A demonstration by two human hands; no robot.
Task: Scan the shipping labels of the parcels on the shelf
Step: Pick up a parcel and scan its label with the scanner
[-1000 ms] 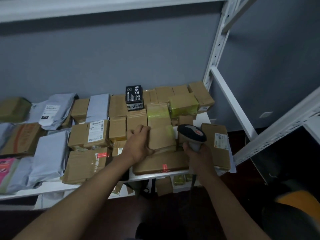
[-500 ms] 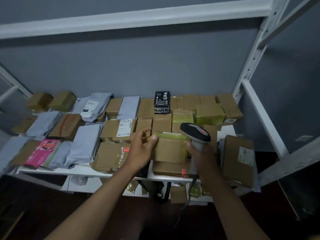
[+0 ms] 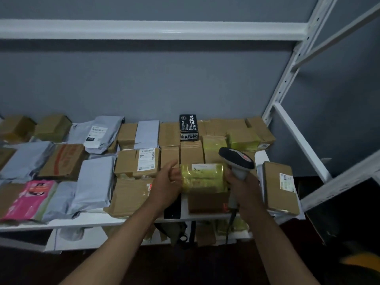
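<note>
The handwriting on the yellow-taped parcel (image 3: 202,177) is too blurred to read (its label (image 3: 202,168) likewise).

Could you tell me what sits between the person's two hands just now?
In the head view, a yellow-green taped parcel lies between the left hand and the right hand.
</note>
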